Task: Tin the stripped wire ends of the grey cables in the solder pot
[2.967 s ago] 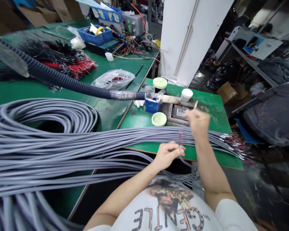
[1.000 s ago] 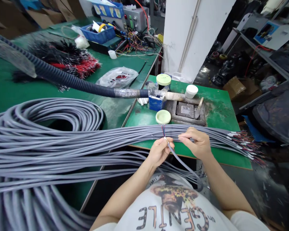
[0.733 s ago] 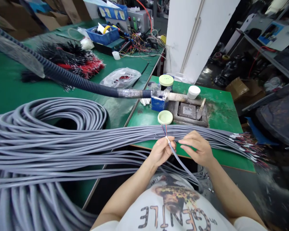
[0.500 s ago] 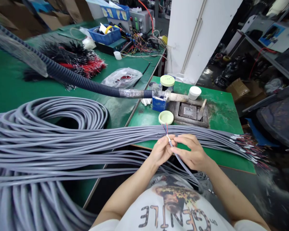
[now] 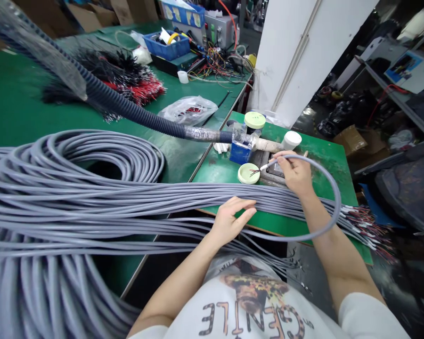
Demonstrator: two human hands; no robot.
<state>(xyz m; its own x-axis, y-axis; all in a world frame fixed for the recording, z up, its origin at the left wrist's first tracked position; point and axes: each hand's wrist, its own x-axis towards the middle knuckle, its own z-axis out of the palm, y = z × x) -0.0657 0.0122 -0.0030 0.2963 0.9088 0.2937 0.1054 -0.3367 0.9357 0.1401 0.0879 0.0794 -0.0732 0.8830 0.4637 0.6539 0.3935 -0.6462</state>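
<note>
Pinching a grey sheathed cable (image 5: 334, 207) near its stripped end between thumb and fingertips, the right hand (image 5: 295, 175) holds fanned red and dark wires (image 5: 255, 173) just over a round pale green lid (image 5: 246, 173); the cable arcs out past the right wrist and curves back to the long bundle of grey cables (image 5: 268, 200), lying across a green workbench (image 5: 325, 183) just in front of the lid; the left hand (image 5: 229, 219) rests against that bundle, its fingers lying together and slightly curled; a blue square tin (image 5: 240, 153) stands just behind the lid; a white-capped jar (image 5: 291, 140) sits beyond it, to the right.
</note>
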